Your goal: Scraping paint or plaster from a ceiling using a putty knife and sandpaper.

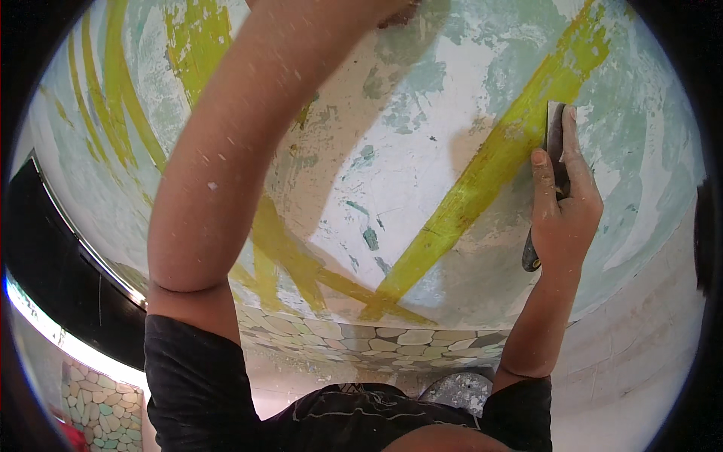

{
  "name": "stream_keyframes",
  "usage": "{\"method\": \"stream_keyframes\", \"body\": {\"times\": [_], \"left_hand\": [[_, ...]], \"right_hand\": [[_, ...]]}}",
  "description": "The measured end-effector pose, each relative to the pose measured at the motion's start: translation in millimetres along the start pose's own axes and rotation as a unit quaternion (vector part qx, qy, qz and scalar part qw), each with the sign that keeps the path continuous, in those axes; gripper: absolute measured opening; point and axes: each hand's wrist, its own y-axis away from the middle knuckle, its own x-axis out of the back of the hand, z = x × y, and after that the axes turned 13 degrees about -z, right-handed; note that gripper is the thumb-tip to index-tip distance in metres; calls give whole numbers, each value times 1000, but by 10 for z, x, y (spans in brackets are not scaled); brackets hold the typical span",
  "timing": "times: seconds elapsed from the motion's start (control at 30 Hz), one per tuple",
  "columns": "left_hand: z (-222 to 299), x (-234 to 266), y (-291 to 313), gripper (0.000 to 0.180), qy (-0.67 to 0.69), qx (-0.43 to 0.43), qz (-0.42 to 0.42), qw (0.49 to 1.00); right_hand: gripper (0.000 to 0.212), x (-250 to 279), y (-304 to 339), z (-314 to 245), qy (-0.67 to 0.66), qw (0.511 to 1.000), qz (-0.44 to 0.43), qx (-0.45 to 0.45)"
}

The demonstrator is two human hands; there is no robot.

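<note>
Wall (422, 173) fills most of the frame ahead of you, its plaster patchy white and pale green, scraped and flaking, crossed by several broad yellow-green stripes (482, 173) that slant from the upper right down toward the lower centre and fan out at the upper left. Along the bottom of the wall runs one band of rounded pebble tiles (392, 339), and a second patch of the same tiles shows at the lower left corner beside a dark frame (60, 279). Your right hand (561, 203), at the right of the frame, is closed around one scraper (553, 151), fingers stretched along its dark blade, which lies flat against the wall on the longest stripe. Your left arm rises across the upper centre; its hand is cut off at the top edge, so you cannot tell its grip.
</note>
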Motion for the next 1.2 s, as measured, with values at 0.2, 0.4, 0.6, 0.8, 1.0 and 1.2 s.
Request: {"method": "stream_keyframes", "body": {"times": [0.2, 0.4, 0.6, 0.8, 1.0, 1.2], "left_hand": [[118, -552, 825, 31, 46, -158, 33, 986], [71, -64, 268, 42, 48, -86, -92, 991], [27, -430, 498, 43, 26, -49, -24, 998], [-96, -529, 808, 36, 69, -163, -41, 983], [-206, -19, 72, 49, 86, 7, -110, 990], [-36, -528, 992, 37, 102, -185, -53, 976]], "right_hand": [[50, -25, 15, 16, 7, 1000, -1, -13], [51, -32, 22, 54, -31, 999, 6, -6], [50, -35, 2, 50, 4, 1000, 12, 7], [50, -23, 6, 27, -4, 1000, 11, -3], [48, -35, -2, -34, -31, 999, 5, -21], [49, -21, -9, -73, -14, 1000, 1, -27]]}}
